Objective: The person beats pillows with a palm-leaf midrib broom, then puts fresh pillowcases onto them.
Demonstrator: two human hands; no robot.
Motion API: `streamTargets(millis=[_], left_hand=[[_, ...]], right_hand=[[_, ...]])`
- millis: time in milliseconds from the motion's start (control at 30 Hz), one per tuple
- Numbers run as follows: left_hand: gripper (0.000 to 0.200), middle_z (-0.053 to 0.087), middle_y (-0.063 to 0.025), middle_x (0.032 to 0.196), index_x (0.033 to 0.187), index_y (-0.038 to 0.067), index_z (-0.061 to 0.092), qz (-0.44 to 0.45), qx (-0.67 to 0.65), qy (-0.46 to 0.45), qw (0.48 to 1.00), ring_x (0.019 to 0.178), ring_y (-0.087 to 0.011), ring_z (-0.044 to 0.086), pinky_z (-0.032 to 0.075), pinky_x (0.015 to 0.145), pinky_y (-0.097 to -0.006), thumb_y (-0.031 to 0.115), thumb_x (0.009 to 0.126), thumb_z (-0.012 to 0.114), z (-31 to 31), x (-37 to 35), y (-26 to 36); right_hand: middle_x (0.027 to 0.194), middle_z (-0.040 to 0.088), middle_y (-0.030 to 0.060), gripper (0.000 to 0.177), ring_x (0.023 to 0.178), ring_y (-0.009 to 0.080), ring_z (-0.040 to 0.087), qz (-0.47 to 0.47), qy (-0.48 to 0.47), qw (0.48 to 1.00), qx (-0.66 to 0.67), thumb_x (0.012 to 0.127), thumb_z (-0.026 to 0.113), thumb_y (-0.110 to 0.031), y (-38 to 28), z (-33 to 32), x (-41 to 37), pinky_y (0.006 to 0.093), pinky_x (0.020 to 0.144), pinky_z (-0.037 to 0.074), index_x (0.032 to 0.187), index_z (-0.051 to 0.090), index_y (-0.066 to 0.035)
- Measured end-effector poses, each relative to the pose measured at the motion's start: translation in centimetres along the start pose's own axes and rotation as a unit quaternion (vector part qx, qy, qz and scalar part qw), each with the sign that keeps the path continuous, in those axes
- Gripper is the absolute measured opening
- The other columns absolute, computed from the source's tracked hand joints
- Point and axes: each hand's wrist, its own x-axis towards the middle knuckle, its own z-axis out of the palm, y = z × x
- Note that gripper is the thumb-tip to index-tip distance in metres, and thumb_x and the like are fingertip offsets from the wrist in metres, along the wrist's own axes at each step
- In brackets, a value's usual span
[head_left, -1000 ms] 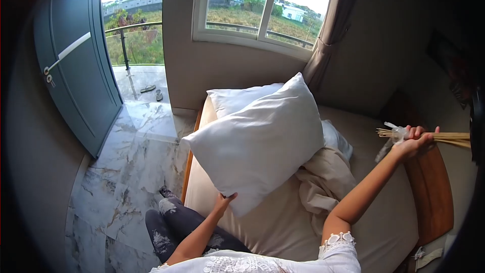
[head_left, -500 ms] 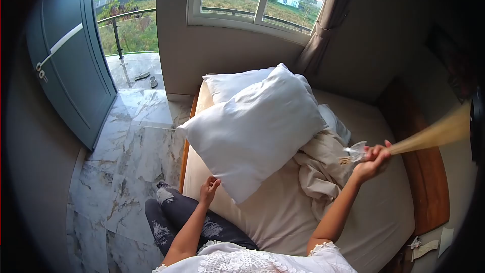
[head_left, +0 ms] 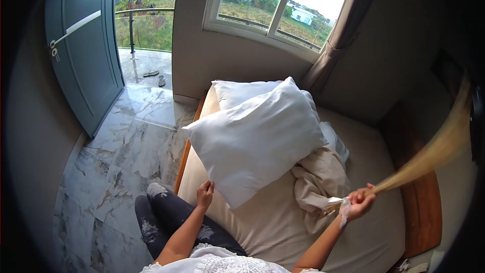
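A large white pillow (head_left: 255,141) lies tilted across other white pillows on the bed. My left hand (head_left: 205,194) is closed at its near left edge, with the fingers pinching the fabric. In my right hand (head_left: 361,202), over the right part of the bed, is a stick broom (head_left: 427,159) of thin straw-coloured sticks. Its bristles fan up and to the right, blurred toward the tips, and clear plastic wraps the handle end by my wrist. Just left of that hand lies a crumpled beige cloth (head_left: 321,179).
The bed's beige sheet (head_left: 283,237) reaches a wooden headboard (head_left: 427,212) on the right. A grey-blue door (head_left: 88,55) stands open at the left, above a marble floor (head_left: 116,172). Sandals (head_left: 161,80) lie outside. A tied curtain (head_left: 328,55) hangs beside the window.
My right hand has dropped lower, and the broom's bristles now point more steeply upward. My left hand stays at the pillow's edge. The camera view has shifted slightly.
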Motion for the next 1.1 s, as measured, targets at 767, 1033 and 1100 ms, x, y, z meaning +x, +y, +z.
streamTargets(millis=[767,1033,1100], left_hand=[[0.023,0.055,-0.0096,0.062,0.070,0.003,0.057,0.047,0.051,-0.017,0.997,0.064,-0.0204,0.052,0.040,0.059,-0.0312,0.022,0.082,0.050,-1.2,-0.2,0.9],[0.028,0.052,-0.0063,0.062,0.078,0.000,0.055,-0.024,-0.093,-0.033,0.995,0.060,-0.0140,0.048,0.039,0.058,-0.0272,0.027,0.084,0.048,0.5,0.0,-2.6],[0.028,0.049,-0.0038,0.060,0.078,-0.001,0.054,-0.051,-0.095,-0.055,0.993,0.058,-0.0111,0.045,0.038,0.056,-0.0255,0.026,0.085,0.048,0.1,0.1,-1.7]], right_hand=[[0.057,0.045,0.0029,0.028,0.050,0.0084,0.043,0.185,-0.582,0.670,-0.423,0.087,0.042,-0.029,19.4,-7.2,-22.3,0.0213,0.046,0.035,0.077,0.049,-0.002],[0.057,0.034,-0.0034,0.033,0.043,0.0029,0.027,0.117,-0.084,0.990,-0.005,0.088,0.042,-0.035,1.2,3.2,-5.1,0.0163,0.041,0.029,0.092,0.047,-0.002],[0.060,0.035,-0.0022,0.035,0.046,0.0049,0.030,-0.086,0.061,0.994,0.023,0.090,0.038,-0.034,0.2,4.2,-3.7,0.0163,0.043,0.032,0.098,0.042,-0.001]])
